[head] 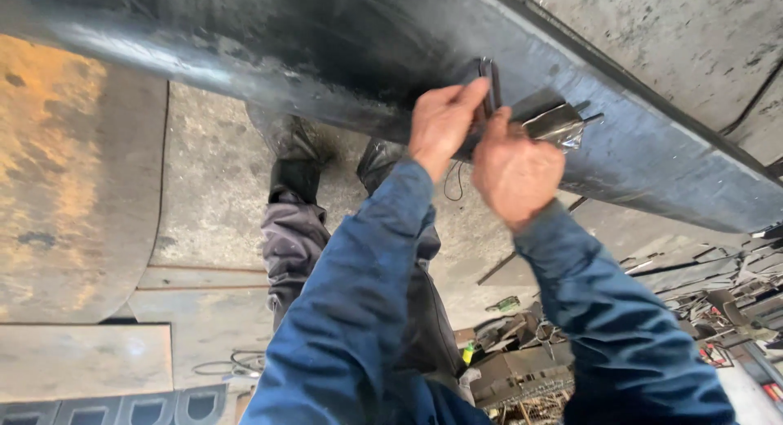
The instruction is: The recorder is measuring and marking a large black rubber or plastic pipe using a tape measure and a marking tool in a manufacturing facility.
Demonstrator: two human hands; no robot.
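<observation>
A large dark steel pipe [326, 58] runs across the top of the view. My left hand [440, 123] pinches a small dark flat metal piece [489, 86] standing on edge against the pipe's surface. My right hand [514, 172] is closed around a shiny metal tool [559, 123] that lies on the pipe just right of that piece. Both arms wear blue sleeves. How the right fingers sit on the tool is hidden behind the hand.
My legs in grey trousers and dark boots [298, 160] stand on a concrete floor. A rusty curved steel plate [57, 172] lies at the left. Scrap metal and tools [522, 368] clutter the lower right. A coil of wire [245, 362] lies on the floor.
</observation>
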